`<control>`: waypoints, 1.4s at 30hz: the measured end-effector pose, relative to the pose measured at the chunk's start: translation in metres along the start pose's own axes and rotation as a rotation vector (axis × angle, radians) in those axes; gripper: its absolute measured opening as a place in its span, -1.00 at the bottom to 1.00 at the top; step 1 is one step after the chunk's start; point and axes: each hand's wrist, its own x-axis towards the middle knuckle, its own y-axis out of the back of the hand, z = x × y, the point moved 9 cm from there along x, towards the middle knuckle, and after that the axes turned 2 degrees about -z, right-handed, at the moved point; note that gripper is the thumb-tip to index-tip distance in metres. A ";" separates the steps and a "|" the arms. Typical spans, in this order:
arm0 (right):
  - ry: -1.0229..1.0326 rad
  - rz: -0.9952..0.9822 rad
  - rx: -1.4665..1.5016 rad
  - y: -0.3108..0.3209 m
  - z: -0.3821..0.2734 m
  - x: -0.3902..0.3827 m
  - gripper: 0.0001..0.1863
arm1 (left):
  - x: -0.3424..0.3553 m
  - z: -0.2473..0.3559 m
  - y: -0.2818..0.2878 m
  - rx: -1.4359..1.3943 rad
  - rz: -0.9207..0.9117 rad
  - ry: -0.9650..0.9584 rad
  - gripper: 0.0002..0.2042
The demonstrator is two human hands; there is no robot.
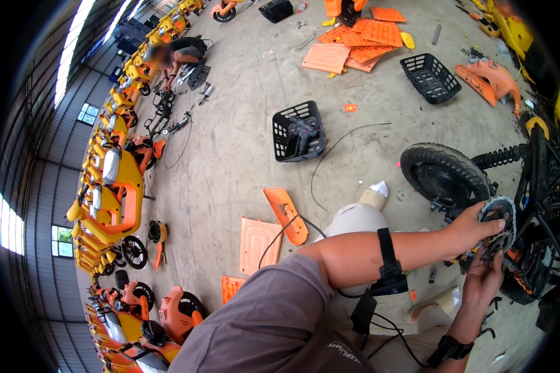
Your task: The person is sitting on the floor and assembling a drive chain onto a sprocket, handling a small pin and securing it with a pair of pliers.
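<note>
My left hand [470, 229] reaches across from the left, its thumb pressed on the face of a dark round sprocket [499, 214] with a silvery toothed rim. From below, my right hand [484, 281] has its fingers closed on the lower part of the same sprocket. Whether a chain lies around the rim, I cannot tell. The sprocket is in front of a partly stripped dark vehicle frame [541, 186], with a wheel with a black tyre [445, 177] and a coil spring shock absorber [501, 156] beside it. Black straps sit on both my arms.
Black plastic baskets stand on the concrete, one [298, 132] holding dark parts, another [430, 78] farther right. Orange panels [367, 40] lie piled at the back. A thin cable [330, 155] curves across the floor. Yellow scooters [115, 199] line the left, where another person [180, 53] works.
</note>
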 end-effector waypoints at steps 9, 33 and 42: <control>0.004 -0.009 -0.011 0.003 0.001 0.003 -0.65 | 0.000 -0.001 0.002 0.008 0.003 -0.001 -0.60; -0.002 0.004 0.000 0.002 0.001 0.000 -0.64 | -0.001 -0.001 0.002 0.005 0.011 0.004 -0.61; 0.010 -0.012 -0.004 -0.003 -0.001 -0.003 -0.64 | 0.001 -0.005 0.002 0.014 0.009 -0.003 -0.64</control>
